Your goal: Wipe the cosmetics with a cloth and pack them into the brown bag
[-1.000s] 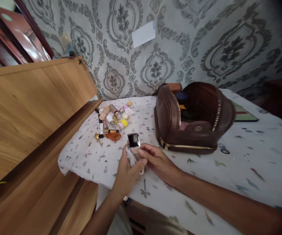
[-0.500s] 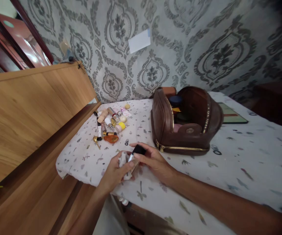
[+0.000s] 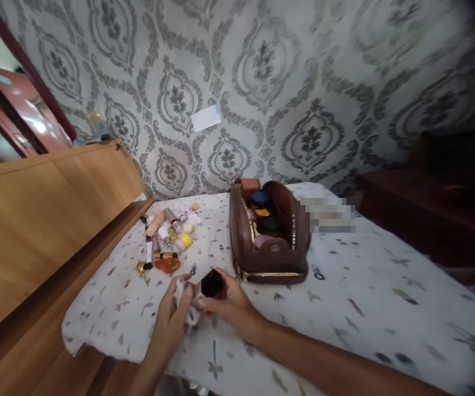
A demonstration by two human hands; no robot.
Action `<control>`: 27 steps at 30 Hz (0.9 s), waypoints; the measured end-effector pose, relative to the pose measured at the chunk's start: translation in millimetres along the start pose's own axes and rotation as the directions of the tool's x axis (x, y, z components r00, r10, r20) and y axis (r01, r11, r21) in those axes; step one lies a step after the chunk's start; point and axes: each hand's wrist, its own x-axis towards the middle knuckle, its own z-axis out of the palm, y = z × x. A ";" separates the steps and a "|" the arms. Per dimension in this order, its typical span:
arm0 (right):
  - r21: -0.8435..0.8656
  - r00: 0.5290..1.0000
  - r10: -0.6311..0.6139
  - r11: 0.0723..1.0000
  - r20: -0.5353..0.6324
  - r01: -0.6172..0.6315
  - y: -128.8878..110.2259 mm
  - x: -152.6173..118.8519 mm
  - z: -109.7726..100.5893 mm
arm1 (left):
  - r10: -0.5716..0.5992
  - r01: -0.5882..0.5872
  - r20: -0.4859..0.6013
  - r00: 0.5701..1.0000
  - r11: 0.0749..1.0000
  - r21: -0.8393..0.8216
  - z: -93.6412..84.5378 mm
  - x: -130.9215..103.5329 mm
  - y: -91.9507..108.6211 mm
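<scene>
Head view, right hand (image 3: pixel 231 301) closed around a small black-capped bottle (image 3: pixel 211 284) above the near edge of the patterned table (image 3: pixel 365 308), left hand (image 3: pixel 174 313) clutching a white cloth (image 3: pixel 184 300) against the bottle, open brown pouch (image 3: pixel 268 242) just behind, scattered cosmetics (image 3: pixel 167 236) to the left.

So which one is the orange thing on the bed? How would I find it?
Start at the brown zip bag standing open on the white patterned cloth. Look left to the pile of little bottles and tubes. The orange thing lies flat at the pile's near edge, the only bright orange, see-through piece there.
</scene>
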 end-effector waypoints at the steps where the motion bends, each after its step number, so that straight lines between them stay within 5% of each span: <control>1: 0.010 1.000 -0.004 1.000 -0.014 0.005 -0.3 -0.4 1.0 | 0.081 -0.082 0.021 0.996 0.996 0.038 1.6 -1.6 -0.7; 4: 0.029 0.999 0.002 1.000 -0.034 -0.001 -2.8 -1.6 4.1 | 0.208 -0.214 0.061 0.976 0.971 0.110 5.1 -1.4 0.3; 10: 0.036 0.997 -0.023 0.999 0.074 0.020 -27.3 -2.6 7.1 | 0.271 -0.272 0.025 0.962 0.957 0.098 4.9 18.5 9.0; 16: -0.404 0.987 -0.132 0.901 0.088 0.157 -79.7 -6.9 7.7 | 0.056 -0.060 -0.087 0.995 0.997 -0.040 8.9 37.8 8.6; 19: -0.614 0.978 -0.188 0.763 0.092 0.204 -102.4 -12.7 5.2 | -0.079 0.084 0.092 0.993 0.996 -0.044 14.2 46.8 14.7; 23: -0.697 0.971 -0.178 0.677 0.158 0.237 -122.3 -27.5 -7.1 | -0.229 0.268 0.357 0.906 0.961 -0.063 27.4 50.2 27.9; 27: -0.734 0.981 -0.087 0.653 0.172 0.187 -141.7 -46.7 -20.4 | -0.131 0.240 0.596 0.792 0.965 -0.106 43.1 49.5 40.1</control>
